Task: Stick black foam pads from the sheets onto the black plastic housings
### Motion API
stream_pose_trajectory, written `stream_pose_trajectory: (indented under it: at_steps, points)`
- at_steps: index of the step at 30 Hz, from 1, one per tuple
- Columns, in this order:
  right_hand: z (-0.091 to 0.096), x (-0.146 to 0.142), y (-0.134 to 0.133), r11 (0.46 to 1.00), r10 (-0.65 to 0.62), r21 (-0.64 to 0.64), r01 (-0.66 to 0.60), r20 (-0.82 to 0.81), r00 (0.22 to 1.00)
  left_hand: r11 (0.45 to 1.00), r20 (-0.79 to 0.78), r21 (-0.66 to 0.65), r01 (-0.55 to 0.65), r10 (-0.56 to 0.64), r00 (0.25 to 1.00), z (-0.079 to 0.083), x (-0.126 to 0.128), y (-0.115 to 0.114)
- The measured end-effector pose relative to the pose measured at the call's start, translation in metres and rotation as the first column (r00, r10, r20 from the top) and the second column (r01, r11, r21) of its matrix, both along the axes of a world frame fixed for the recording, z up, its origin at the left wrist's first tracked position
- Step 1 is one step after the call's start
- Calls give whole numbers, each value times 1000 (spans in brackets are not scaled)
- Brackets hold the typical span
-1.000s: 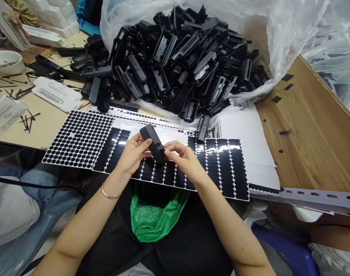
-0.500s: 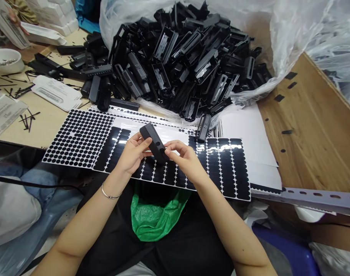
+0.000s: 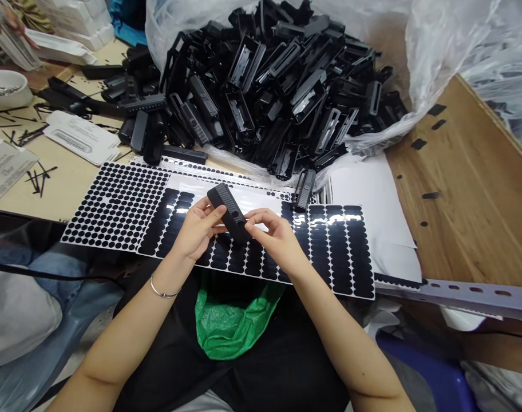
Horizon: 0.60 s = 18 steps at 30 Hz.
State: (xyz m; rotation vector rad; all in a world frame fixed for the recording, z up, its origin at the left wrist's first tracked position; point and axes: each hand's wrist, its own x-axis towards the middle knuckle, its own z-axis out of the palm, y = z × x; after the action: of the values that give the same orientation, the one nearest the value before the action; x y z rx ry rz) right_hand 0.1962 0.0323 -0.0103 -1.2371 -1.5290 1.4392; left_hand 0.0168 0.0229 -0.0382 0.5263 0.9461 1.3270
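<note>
An oblong black plastic casing [image 3: 228,212] with a ribbed upper face and a dark round spot is held tilted above the sticker sheets. My left hand [image 3: 196,229] grips its upper left part, thumb on the near side. At the lower right end, my right hand [image 3: 272,232] pinches its edge between thumb and fingers; whether a small sticker is also there I cannot tell. Beneath both hands lies a sheet of black oblong stickers [image 3: 340,252]. To its left is a sheet of black round stickers [image 3: 119,200].
A heap of black casings [image 3: 261,86] fills a clear plastic bag [image 3: 432,68] at the back. One casing [image 3: 304,189] rests on the sheets. Leaflets [image 3: 80,137], a white bowl [image 3: 7,88] and another person's hand [image 3: 12,17] are left. A wooden board [image 3: 471,200] lies right.
Both hands keep nearly the same hold on the casing. The whole view has shifted very slightly; nothing else has visibly moved on the table.
</note>
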Motion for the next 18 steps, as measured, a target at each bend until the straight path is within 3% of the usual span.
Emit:
stream_pose_trajectory:
  at_steps: [18]
  points:
    - [3, -4, -3, 999, -25, 40, 24, 17, 1000, 1000, -1, -10, -19, 19, 1000, 2, -1, 0]
